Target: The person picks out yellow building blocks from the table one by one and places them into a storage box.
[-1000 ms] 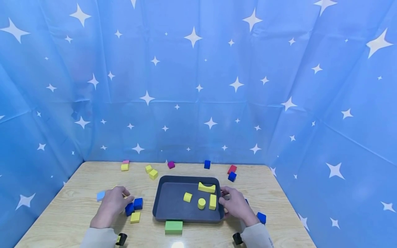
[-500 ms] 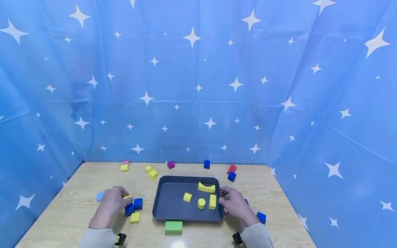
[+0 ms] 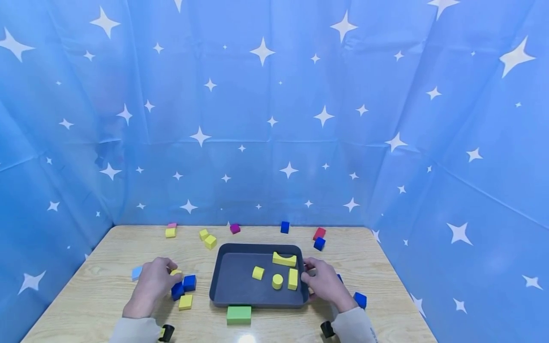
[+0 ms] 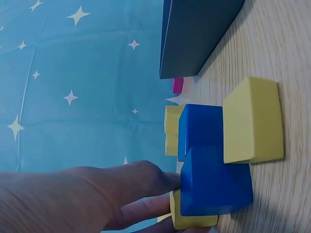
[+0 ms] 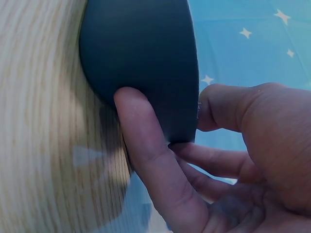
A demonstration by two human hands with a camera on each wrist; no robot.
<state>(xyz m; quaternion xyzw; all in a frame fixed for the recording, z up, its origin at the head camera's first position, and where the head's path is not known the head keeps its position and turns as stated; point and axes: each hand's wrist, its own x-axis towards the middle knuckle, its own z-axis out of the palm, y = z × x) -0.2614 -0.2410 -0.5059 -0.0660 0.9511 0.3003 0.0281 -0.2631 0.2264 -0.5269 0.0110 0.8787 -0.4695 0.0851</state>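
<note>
In the head view my left hand (image 3: 155,281) is at the left of the table. Its thumb and fingers pinch a yellow block (image 4: 182,211), partly hidden behind a blue block (image 4: 214,184) in the left wrist view. A second blue block (image 3: 189,283) and a flat yellow block (image 3: 186,302) lie beside these. My right hand (image 3: 327,282) grips the right wall of a dark grey tray (image 3: 233,293), thumb over the rim and fingers outside. Inside the tray are a yellow arch block (image 3: 284,260), a yellow cylinder (image 3: 277,281), a yellow rectangular block (image 3: 293,279) and a smaller yellow piece (image 3: 258,273).
A green block (image 3: 238,315) sits against the tray's front. Towards the back edge lie yellow blocks (image 3: 210,242), a magenta block (image 3: 235,228), blue blocks (image 3: 285,227) and a red block (image 3: 319,233). A light blue block (image 3: 137,273) is left of my left hand; another blue block (image 3: 360,299) lies at right.
The left fingers have drawn in slightly around the yellow block, which shows more now. The right hand stays at the tray; the head view has shifted a little.
</note>
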